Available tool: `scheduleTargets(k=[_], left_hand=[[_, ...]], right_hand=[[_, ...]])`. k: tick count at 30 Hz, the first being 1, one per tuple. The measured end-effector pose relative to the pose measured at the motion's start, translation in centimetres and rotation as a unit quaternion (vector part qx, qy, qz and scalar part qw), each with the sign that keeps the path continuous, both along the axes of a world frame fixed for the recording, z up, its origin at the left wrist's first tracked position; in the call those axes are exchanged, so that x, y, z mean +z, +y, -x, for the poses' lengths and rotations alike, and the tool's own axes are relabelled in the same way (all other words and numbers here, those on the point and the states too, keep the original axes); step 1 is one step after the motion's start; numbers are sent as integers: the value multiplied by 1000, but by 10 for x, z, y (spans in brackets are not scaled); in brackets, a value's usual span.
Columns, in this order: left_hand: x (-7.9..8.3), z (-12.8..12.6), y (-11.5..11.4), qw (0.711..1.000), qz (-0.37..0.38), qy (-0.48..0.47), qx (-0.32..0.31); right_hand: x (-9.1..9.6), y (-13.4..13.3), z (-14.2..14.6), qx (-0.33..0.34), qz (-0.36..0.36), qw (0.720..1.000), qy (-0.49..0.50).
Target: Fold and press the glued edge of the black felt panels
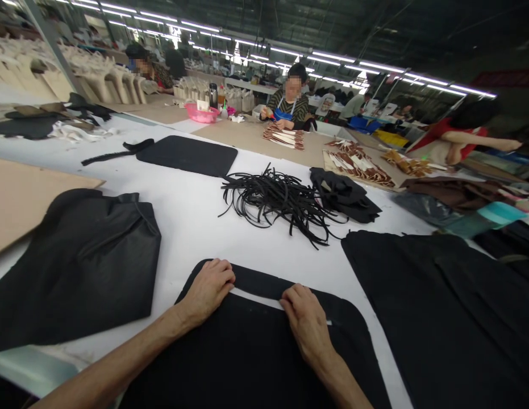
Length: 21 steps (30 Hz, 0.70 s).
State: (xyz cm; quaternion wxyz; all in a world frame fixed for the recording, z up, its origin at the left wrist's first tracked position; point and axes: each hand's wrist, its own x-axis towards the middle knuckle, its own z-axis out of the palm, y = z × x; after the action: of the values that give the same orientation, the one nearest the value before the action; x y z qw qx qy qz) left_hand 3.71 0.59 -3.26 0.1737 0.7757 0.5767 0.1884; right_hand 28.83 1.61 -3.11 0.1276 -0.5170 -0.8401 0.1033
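A large black panel with rounded corners (255, 352) lies in front of me on the white tabletop. Across its far end runs a black band (259, 279), and a narrow white gap shows between the band and the rest of the panel. At the gap's left end, my left hand (211, 287) has its fingers curled together on the band. My right hand (304, 315) grips the band at the other end, thumb toward the gap. Both sets of fingertips are partly hidden. Beyond the hands sits a tangled heap of thin black strips (281, 199).
Black sheets lie at left (89, 267) and a black stack (438, 301) at right. Farther off are a black rounded piece (187, 155), crumpled black material (343, 193) and a pink basket (201, 113). A co-worker (290, 102) handles brown-and-white strips (283, 136) across the table.
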Motion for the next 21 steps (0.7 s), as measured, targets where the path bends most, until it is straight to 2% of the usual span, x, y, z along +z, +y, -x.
scheduleTargets(k=[9,13,21], left_hand=[[10,-13,-5,997,16,55,43],[13,-19,-5,992,26,106,66],[18,-26,0,985,37,141,96]], right_hand=[[6,1,11,-43,12,996,-78],[12,3,12,-61,51,994,-72],[19,13,13,-90,118,986,-75]])
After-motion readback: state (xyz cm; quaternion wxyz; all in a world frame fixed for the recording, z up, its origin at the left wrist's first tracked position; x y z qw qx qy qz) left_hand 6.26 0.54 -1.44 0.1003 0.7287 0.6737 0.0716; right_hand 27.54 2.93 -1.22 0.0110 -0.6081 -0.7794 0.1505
